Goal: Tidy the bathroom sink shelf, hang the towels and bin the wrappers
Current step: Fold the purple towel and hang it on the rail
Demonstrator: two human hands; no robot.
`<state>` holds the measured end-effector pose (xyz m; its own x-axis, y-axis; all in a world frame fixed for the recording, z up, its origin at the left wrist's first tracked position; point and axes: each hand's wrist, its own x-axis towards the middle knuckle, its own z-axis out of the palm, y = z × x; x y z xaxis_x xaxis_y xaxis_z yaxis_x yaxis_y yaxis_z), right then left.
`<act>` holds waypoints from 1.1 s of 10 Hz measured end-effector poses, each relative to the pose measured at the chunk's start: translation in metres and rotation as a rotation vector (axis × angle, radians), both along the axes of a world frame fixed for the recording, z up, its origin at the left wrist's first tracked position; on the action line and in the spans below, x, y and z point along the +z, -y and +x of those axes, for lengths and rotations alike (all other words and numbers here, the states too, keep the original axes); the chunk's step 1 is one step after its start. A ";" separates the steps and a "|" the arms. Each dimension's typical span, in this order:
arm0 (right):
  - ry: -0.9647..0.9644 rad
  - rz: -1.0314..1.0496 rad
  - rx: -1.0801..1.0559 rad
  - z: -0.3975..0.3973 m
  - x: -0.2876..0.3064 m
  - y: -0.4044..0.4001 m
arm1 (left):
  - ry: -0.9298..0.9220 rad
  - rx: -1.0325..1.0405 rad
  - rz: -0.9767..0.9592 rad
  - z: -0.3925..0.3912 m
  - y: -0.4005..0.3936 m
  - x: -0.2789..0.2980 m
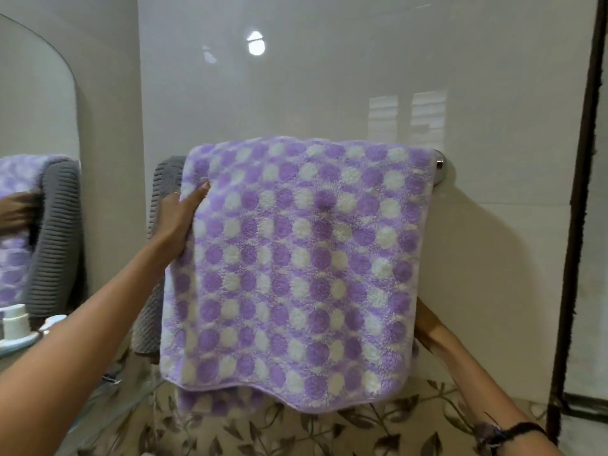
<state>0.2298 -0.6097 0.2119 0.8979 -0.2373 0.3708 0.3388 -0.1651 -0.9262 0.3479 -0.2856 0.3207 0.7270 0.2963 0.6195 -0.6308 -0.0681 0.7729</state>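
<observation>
Pinching the purple towel point(296, 268): left hand point(179, 218); right hand's grip hidden behind.

Glossy pale wall tiles point(329, 77) reflect a round light point(256, 43); a mirror point(33, 93) hangs left, leaf-patterned tiles point(329, 432) below.

Home bathroom: towel rail point(442, 162), mirror point(36, 103).

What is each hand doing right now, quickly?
Left hand: grips the left edge of the purple dotted towel.
Right hand: hidden behind the towel, cannot be told.
</observation>
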 end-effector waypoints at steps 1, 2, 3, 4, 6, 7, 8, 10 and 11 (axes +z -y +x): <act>0.202 -0.026 -0.053 0.003 0.014 0.010 | -0.008 0.007 0.006 0.003 -0.002 0.002; 0.428 0.096 -0.211 -0.003 0.040 0.014 | -0.017 0.033 0.020 0.008 -0.003 0.007; 0.541 0.298 -0.055 -0.015 0.077 0.006 | -0.021 0.012 0.043 0.014 -0.008 0.017; 0.583 0.206 -0.180 -0.020 0.109 -0.006 | 0.047 0.011 0.042 0.014 -0.007 0.035; 0.520 -0.399 -0.613 -0.013 0.145 -0.017 | 0.013 -0.298 0.177 -0.004 -0.001 0.079; 0.517 -0.728 -0.837 -0.011 0.169 -0.011 | 0.041 -0.295 0.146 0.001 0.002 0.099; 0.496 -0.837 -0.889 -0.003 0.198 -0.007 | 0.054 -0.206 0.188 0.017 0.009 0.109; 0.208 -0.962 -0.913 0.010 0.210 -0.009 | -0.081 -0.305 0.263 0.032 -0.003 0.108; 0.188 -1.048 -1.018 -0.005 0.198 -0.014 | -0.101 -0.157 0.174 0.031 -0.017 0.088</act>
